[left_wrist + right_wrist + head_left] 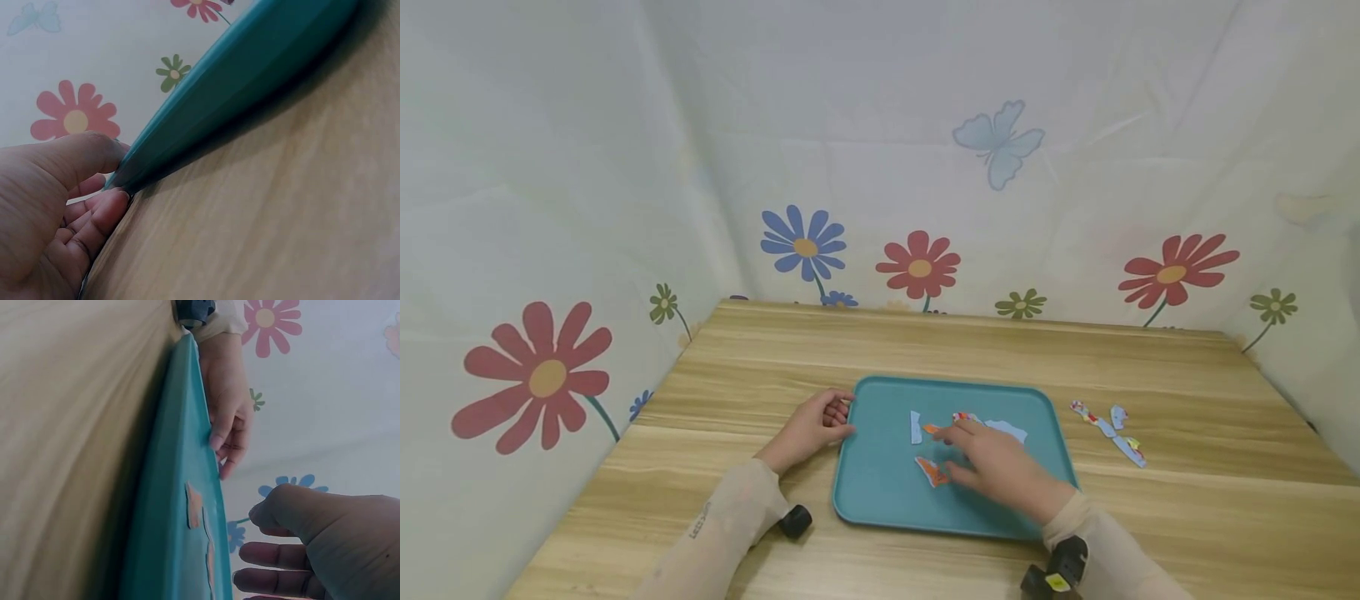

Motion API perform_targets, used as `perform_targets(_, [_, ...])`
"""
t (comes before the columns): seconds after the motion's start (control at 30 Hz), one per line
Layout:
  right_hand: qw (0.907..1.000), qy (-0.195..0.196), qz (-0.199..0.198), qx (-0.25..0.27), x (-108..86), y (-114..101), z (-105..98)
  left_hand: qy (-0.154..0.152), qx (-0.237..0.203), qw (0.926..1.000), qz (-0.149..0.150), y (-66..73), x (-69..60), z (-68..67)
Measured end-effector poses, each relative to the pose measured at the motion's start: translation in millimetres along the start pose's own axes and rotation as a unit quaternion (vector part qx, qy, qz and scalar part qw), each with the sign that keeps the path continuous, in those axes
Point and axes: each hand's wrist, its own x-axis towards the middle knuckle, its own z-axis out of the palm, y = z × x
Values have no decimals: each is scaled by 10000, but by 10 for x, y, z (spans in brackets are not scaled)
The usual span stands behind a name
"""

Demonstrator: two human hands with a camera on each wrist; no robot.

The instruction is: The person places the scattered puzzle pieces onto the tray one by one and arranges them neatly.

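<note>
Pieces (915, 427) look light, thin, easily creased, best pinched by an edge; right hand (1003, 468) is over them, fingers apart; left hand (812, 427) grips the tray (880, 496) rim

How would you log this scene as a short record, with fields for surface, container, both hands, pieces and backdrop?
surface: wood-grain tabletop
container: teal rectangular tray with a raised rim
left hand: at the tray's left rim, fingers bent; whether it grips is unclear
right hand: over the tray, holding nothing
on tray: flat pale blue strip, flat orange-and-white piece, others partly hidden
right of tray: several flat pale blue pieces, some with colored patches
backdrop: pale sheet printed with flowers
</note>
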Motion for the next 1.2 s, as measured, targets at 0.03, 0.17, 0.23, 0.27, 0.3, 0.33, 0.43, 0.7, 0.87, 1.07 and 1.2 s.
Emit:
perform_targets(0.03, [10000,54,14,-18,-7,17,-23,6,-10,10000,-11,3,0,2])
perform_targets(0.17, [9998,116,96,136,-25,89,-122,36,-3,10000,-27,8,-1,1])
perform_targets(0.23, [9995,117,202,214,-32,128,-172,54,-12,10000,-50,7,2,-2])
perform_targets(0.27, [9993,127,249,247,-38,147,-199,59,-13,10000,-57,6,4,-5])
perform_targets(0.3, [9991,152,315,247,-43,166,-225,55,-7,10000,-64,6,4,-6])
perform_targets(0.33, [9989,209,365,220,-50,189,-248,51,-5,10000,-61,3,6,-7])
perform_targets(0.43, [9981,453,407,130,-82,270,-299,28,-13,10000,-39,-8,13,-6])
perform_targets(0.7, [9952,597,744,235,-207,468,-479,3,-47,10000,5,-11,11,-7])
perform_targets(0.87, [9932,535,1025,112,-305,578,-582,24,-58,10000,-17,-8,8,-4])
perform_targets(1.07, [9897,530,1323,106,-427,688,-674,39,-77,10000,-24,-15,11,0])
perform_targets(1.2, [9873,529,1481,237,-518,779,-710,26,-57,10000,24,-29,20,5])
